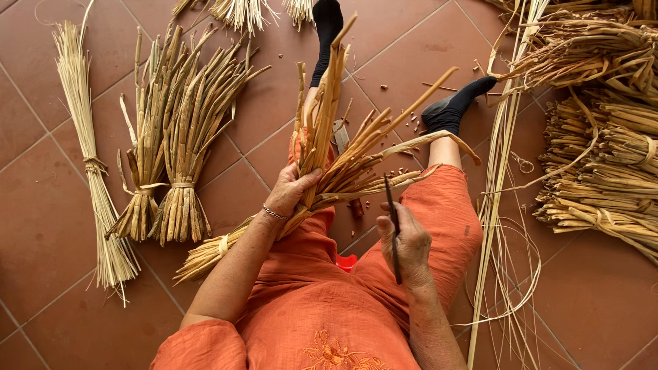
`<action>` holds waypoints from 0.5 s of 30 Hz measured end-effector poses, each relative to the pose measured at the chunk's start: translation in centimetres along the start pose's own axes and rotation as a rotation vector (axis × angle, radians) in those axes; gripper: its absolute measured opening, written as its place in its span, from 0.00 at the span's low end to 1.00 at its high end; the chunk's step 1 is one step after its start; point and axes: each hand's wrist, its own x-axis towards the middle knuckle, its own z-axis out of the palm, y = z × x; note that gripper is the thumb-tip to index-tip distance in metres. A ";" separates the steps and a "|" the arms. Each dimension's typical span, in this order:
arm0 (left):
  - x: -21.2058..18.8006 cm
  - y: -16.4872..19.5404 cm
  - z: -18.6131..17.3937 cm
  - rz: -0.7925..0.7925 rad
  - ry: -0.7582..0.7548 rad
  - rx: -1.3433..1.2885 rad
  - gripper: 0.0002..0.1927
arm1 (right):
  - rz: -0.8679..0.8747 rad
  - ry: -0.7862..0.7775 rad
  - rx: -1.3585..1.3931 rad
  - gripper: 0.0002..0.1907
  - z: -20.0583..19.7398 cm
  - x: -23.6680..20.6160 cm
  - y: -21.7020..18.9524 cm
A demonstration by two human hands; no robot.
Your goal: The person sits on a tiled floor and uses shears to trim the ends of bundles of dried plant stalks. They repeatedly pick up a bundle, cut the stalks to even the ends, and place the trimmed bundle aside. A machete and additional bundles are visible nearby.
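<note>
I sit on a tiled floor in orange clothes with my legs stretched out. My left hand grips a bundle of dried tan reed stalks that fans upward over my lap; its tied lower end rests on the floor by my left arm. My right hand is closed on a thin dark stick-like tool, pointing up toward the stalks. A silver bracelet is on my left wrist.
Two tied bundles of stalks and a thin straw sheaf lie on the floor at left. A big heap of tied bundles is at right, with long loose strips beside my right leg. Small scraps litter the tiles near my feet.
</note>
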 end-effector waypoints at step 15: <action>0.7 -2.3 0.0 0.137 -0.070 0.160 0.16 | -0.047 -0.026 -0.301 0.26 1.2 2.8 -2.7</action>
